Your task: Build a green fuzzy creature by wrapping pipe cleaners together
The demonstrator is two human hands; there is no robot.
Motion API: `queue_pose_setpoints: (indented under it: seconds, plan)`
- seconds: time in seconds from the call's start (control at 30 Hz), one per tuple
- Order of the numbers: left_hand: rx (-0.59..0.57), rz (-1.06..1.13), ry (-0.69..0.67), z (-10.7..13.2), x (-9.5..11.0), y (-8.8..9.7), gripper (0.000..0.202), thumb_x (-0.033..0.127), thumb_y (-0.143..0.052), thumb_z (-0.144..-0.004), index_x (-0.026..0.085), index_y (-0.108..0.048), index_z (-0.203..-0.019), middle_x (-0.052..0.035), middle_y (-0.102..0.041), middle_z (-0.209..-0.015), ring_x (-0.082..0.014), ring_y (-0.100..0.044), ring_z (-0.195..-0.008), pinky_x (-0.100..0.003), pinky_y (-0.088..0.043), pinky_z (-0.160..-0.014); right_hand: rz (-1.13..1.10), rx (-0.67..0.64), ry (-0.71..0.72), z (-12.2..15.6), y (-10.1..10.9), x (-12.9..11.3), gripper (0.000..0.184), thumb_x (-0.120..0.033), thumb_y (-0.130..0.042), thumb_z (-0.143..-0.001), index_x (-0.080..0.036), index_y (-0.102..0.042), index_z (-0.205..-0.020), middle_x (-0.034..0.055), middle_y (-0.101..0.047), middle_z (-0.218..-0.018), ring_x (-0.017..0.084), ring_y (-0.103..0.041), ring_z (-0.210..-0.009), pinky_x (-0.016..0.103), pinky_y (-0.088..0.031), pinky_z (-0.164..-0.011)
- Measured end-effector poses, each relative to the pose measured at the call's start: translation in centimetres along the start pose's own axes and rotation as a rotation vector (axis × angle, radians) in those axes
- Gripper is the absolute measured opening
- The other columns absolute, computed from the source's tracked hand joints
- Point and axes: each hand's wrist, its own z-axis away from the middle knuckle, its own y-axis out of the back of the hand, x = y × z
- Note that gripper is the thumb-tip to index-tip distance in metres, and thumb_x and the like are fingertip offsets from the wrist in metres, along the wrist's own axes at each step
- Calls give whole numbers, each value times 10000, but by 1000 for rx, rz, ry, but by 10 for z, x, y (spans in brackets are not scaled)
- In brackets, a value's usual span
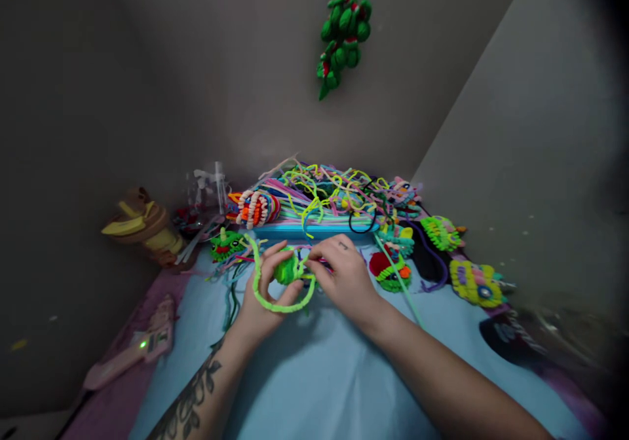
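My left hand point(265, 289) is closed around a small green piece point(286, 268) that looks made of coiled pipe cleaner. A bright lime-green pipe cleaner point(280, 308) curves in a wide loop from that piece, below and past my left fingers. My right hand point(344, 276) pinches the lime pipe cleaner at the right side of the green piece, thumb and forefinger together. Both hands are held close together above the light blue cloth point(304, 381). My fingers partly cover the green piece.
A blue tray point(319, 232) heaped with colourful pipe cleaners point(324, 194) stands behind my hands. Finished-looking fuzzy figures, such as a yellow one point(476, 283) and a red-green one point(390, 272), lie to the right. A pink glue gun point(142, 345) with a green light lies at left.
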Motion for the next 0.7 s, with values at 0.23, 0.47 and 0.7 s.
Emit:
queue_pose_setpoints:
  seconds: [0.23, 0.47, 0.7]
  plan:
    - [11, 6, -13, -1, -1, 0, 448, 172, -645, -794, 229, -486, -1209, -113, -519, -1315, -245, -488, -1257, -429, -424, -1013, -39, 10, 13, 1, -2, 0, 134, -78, -599, -819, -189, -590, -744, 26, -658, -753, 191, -537, -780, 319, -415, -750]
    - [-15, 32, 17, 2, -2, -1, 453, 195, -644, -802, 235, -494, -1227, -123, -496, -1338, -258, -462, -1278, -447, -434, -1011, -114, -18, 7, 2, -5, 0, 165, -60, -556, -829, -194, -638, -879, 32, -684, -815, 194, -547, -831, 314, -451, -762]
    - [7, 140, 81, 1, -4, -2, 468, 216, -638, -815, 259, -495, -1259, -111, -482, -1370, -253, -437, -1306, -441, -414, -1042, -167, -53, -47, 1, -3, 0, 194, -88, -647, -783, -209, -679, -931, 30, -696, -865, 201, -552, -858, 318, -480, -769]
